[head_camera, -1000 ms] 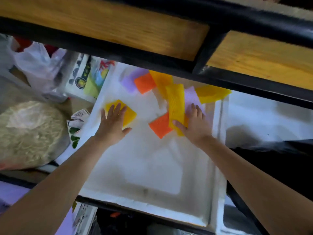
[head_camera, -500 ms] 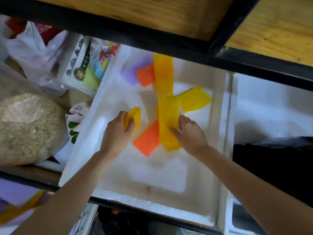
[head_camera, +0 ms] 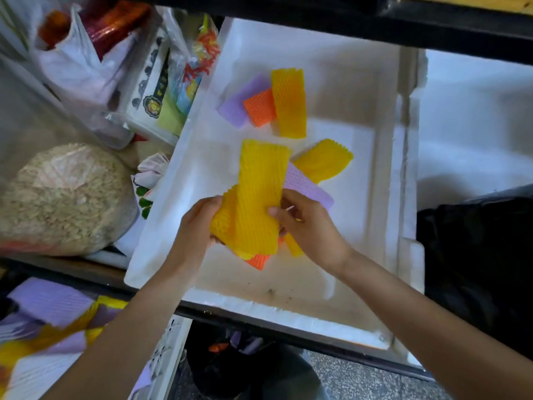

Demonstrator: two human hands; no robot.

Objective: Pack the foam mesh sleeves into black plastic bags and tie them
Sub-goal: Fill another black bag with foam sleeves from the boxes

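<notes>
Both hands hold a small stack of foam mesh sleeves [head_camera: 256,203] above a white foam box [head_camera: 331,310]. My left hand [head_camera: 199,226] grips the stack's left edge, and my right hand [head_camera: 308,226] pinches its right side. A long yellow sleeve lies on top, with orange and purple ones under it. Loose in the box lie a yellow sleeve [head_camera: 324,160] to the right and a group of three at the back: purple [head_camera: 235,106], orange [head_camera: 259,106] and yellow [head_camera: 288,102]. A black plastic bag [head_camera: 251,368] gapes open on the floor below the box.
A dark shelf rail [head_camera: 317,21] crosses overhead. Left of the box sit a bag of pale grain [head_camera: 63,197], plastic bags and printed packets [head_camera: 161,90]. More sleeves [head_camera: 46,321] lie at bottom left. Another black bag [head_camera: 476,267] sits to the right.
Both hands gathered the sleeves they pressed on the box floor, brought them together into one stack and lifted it toward me. The view shifted down and closer.
</notes>
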